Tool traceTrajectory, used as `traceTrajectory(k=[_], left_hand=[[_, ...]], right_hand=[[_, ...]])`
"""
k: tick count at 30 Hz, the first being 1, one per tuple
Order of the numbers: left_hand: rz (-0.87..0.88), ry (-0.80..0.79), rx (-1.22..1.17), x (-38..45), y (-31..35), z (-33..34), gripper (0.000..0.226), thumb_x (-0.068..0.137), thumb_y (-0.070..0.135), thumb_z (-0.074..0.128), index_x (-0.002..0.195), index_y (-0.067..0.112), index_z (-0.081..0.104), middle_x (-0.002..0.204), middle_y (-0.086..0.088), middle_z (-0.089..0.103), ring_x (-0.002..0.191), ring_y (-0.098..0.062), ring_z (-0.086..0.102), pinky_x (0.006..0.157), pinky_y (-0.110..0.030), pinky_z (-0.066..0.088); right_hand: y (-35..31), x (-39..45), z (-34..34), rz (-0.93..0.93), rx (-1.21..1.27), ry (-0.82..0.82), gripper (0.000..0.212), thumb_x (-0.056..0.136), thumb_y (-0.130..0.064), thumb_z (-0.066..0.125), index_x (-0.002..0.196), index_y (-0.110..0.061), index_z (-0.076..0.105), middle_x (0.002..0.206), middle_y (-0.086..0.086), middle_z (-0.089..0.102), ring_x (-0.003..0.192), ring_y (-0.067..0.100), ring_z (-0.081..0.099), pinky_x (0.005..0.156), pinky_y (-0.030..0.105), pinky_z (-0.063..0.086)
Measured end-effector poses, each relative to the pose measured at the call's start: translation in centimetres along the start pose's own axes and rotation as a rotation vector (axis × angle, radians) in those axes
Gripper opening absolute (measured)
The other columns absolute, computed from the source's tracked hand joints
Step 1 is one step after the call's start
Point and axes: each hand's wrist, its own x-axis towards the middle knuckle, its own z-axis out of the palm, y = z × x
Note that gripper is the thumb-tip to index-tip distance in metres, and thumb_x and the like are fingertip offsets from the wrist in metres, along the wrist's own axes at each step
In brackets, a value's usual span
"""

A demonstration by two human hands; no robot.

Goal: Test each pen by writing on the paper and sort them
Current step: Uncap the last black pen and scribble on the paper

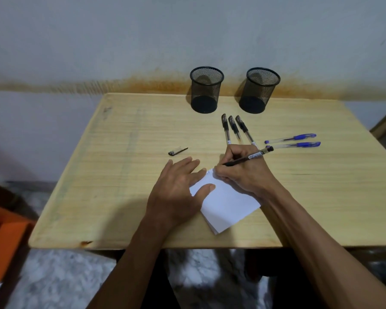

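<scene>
- A loose black pen cap (177, 151) is lying on the table (120, 175), left of everything else.
- The left hand (178, 188) is pressing flat on the paper (227, 204), fingers spread, gripping nothing.
- The right hand (241, 172) is pinching a black pen (247, 159), its tip meeting the paper's far corner.
- Three black pens (234, 128) are lying below two mesh cups (206, 89).
- Two blue pens (296, 141) are lying rightmost.

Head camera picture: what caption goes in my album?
Right hand tests a black pen on paper.
</scene>
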Motion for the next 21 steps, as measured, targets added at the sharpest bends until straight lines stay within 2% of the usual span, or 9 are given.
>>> traceTrajectory(k=[3, 5, 7, 15, 21], left_hand=[[-0.016, -0.021, -0.004, 0.01, 0.05, -0.09, 0.064, 0.079, 0.065, 0.045, 0.119, 0.022, 0.071, 0.137, 0.004, 0.060, 0.134, -0.012, 0.046, 0.118, -0.037, 0.020], [-0.013, -0.017, -0.005, 0.01, 0.08, -0.16, 0.065, 0.079, 0.065, 0.044, 0.120, 0.022, 0.070, 0.137, 0.004, 0.060, 0.134, -0.012, 0.046, 0.118, -0.037, 0.020], [-0.014, -0.025, -0.007, 0.04, 0.14, -0.17, 0.066, 0.080, 0.065, 0.043, 0.122, 0.021, 0.069, 0.138, 0.003, 0.059, 0.135, -0.012, 0.046, 0.118, -0.038, 0.020], [-0.037, -0.026, -0.019, -0.02, 0.38, -0.41, 0.057, 0.081, 0.058, 0.055, 0.125, 0.023, 0.067, 0.142, 0.005, 0.056, 0.137, -0.009, 0.041, 0.120, -0.036, 0.017], [-0.042, -0.035, -0.029, 0.06, 0.43, -0.47, 0.059, 0.081, 0.059, 0.054, 0.126, 0.024, 0.066, 0.142, 0.007, 0.055, 0.138, -0.008, 0.039, 0.120, -0.033, 0.015]], right_hand=[[-0.17, -0.08, -0.03, -0.004, 0.002, 0.002, 0.016, 0.070, 0.014, 0.076, 0.067, 0.008, 0.061, 0.058, 0.022, 0.065, 0.049, 0.023, 0.059, 0.050, 0.036, 0.051], [-0.22, -0.09, 0.04, -0.001, 0.012, 0.011, 0.016, 0.070, 0.015, 0.075, 0.067, 0.010, 0.060, 0.056, 0.021, 0.064, 0.047, 0.019, 0.058, 0.048, 0.031, 0.050], [-0.22, -0.16, 0.10, 0.002, 0.025, 0.013, 0.017, 0.068, 0.018, 0.073, 0.066, 0.012, 0.058, 0.054, 0.024, 0.061, 0.047, 0.022, 0.056, 0.048, 0.033, 0.048], [0.38, 0.10, 0.22, 0.025, 0.121, 0.014, 0.021, 0.066, 0.015, 0.070, 0.061, 0.005, 0.052, 0.051, 0.020, 0.058, 0.045, 0.025, 0.051, 0.051, 0.039, 0.045], [0.56, -0.16, 0.21, -0.003, 0.019, 0.076, 0.023, 0.068, 0.010, 0.072, 0.060, -0.004, 0.055, 0.051, 0.013, 0.061, 0.045, 0.023, 0.055, 0.050, 0.035, 0.047]])
